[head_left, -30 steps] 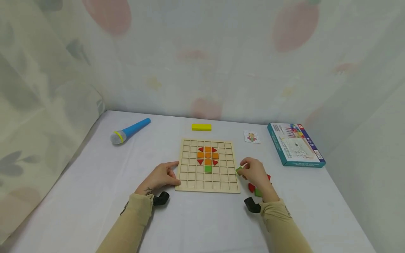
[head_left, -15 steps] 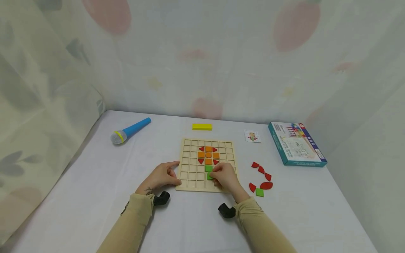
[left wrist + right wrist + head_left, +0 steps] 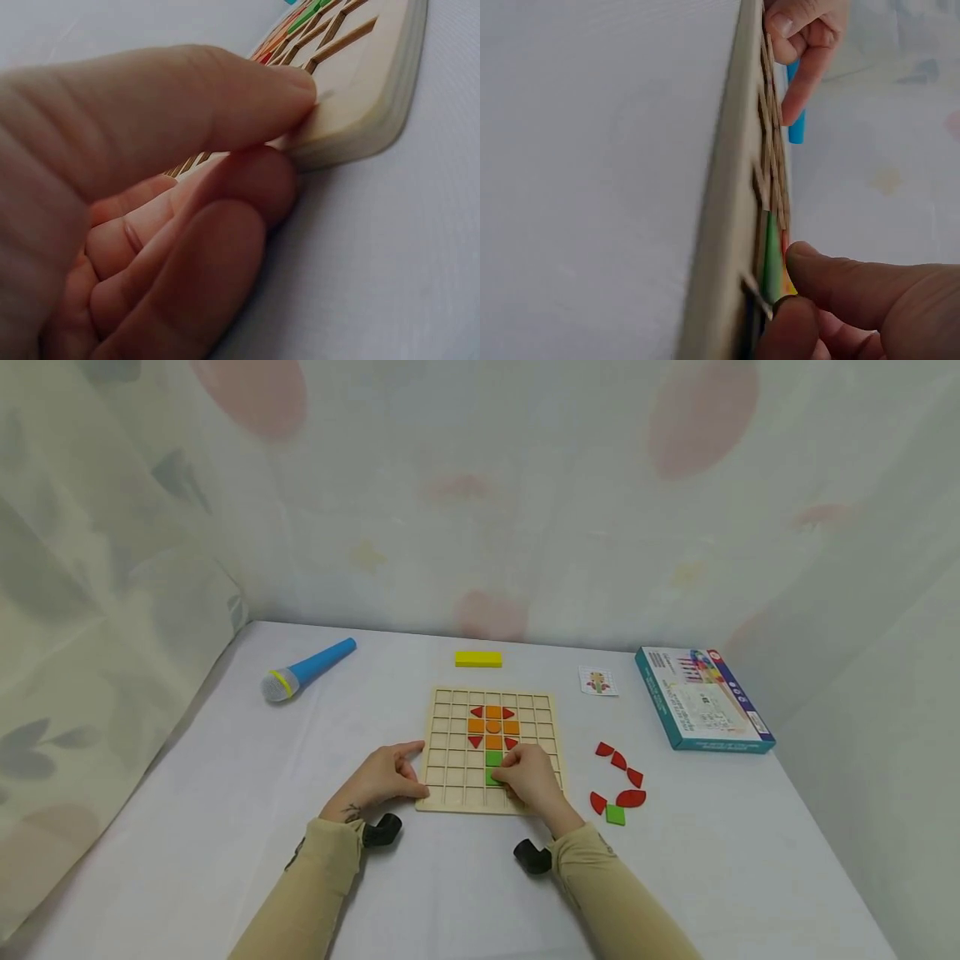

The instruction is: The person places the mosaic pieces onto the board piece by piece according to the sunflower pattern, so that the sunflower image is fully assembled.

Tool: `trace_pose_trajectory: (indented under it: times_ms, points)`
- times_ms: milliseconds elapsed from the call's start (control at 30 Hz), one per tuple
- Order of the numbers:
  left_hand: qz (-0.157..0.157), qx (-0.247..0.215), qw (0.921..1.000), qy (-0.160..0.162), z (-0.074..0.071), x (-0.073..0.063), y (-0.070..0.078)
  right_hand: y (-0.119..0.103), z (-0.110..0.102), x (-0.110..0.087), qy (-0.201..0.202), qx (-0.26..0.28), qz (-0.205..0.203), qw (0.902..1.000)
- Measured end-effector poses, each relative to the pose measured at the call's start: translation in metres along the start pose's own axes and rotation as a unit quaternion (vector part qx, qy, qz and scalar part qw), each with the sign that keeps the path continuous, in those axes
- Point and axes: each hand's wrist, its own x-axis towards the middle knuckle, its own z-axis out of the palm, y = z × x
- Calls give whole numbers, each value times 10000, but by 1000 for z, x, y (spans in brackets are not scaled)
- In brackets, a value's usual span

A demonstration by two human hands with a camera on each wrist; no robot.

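Observation:
A square wooden grid board [image 3: 453, 797] lies on the white table. Its left edge is held by my left hand [image 3: 377, 775]; the left wrist view shows the thumb [image 3: 262, 97] on top of a corner and a bent finger against the side. Over the board's lower middle, my right hand [image 3: 536, 781] pinches a green square tile [image 3: 492, 777] in a cell, its fingers hiding the tile's right part. Directly above is another green tile [image 3: 493, 758]. Farther up sit orange squares [image 3: 476, 726], an orange disc [image 3: 492, 727] and red triangular pieces [image 3: 476, 742].
Right of the board lie several red curved pieces [image 3: 632, 798] and a loose green square [image 3: 615, 815]. Behind them are a small pattern card [image 3: 597, 681] and a boxed set [image 3: 708, 702]. A yellow block [image 3: 478, 659] and a blue toy microphone [image 3: 309, 670] lie at the back.
My right hand has carried the green tile left from beside the board to the cell below the other green tile, uncovering the loose pieces. My left hand has stayed at the board's edge.

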Motion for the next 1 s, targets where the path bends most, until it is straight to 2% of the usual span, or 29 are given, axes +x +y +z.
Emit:
trace_pose_trajectory:
  times_ms: [133, 300, 400, 500, 567, 667, 867, 933, 1000]
  points:
    - [13, 6, 10000, -14, 1, 0, -2, -7, -20, -7, 212, -499, -214, 9983]
    - [57, -44, 9999, -86, 1, 0, -2, 1, -72, -23, 292, -1362, -423, 9894]
    - [44, 22, 10000, -61, -1, 0, -1, 16, -100, -33, 112, -2087, -174, 9778]
    - [1, 45, 10000, -26, -1, -1, 0, 36, -119, -42, -190, -2724, 212, 9618]
    - [27, 9, 10000, -21, -2, -2, 1, 48, -124, -46, -360, -2971, 354, 9535]
    - [24, -46, 10000, -9, -2, -3, 1, 62, -126, -50, -448, -3139, 392, 9476]
    - [62, -73, 10000, 9, -1, -2, 0, 66, -124, -57, -227, -3075, 337, 9507]
    - [70, -71, 10000, 6, -1, -2, 0, 61, -125, -60, -155, -2937, 322, 9552]
    - [84, -85, 9999, 5, -1, -2, 0, 54, -126, -61, -129, -2592, 351, 9651]
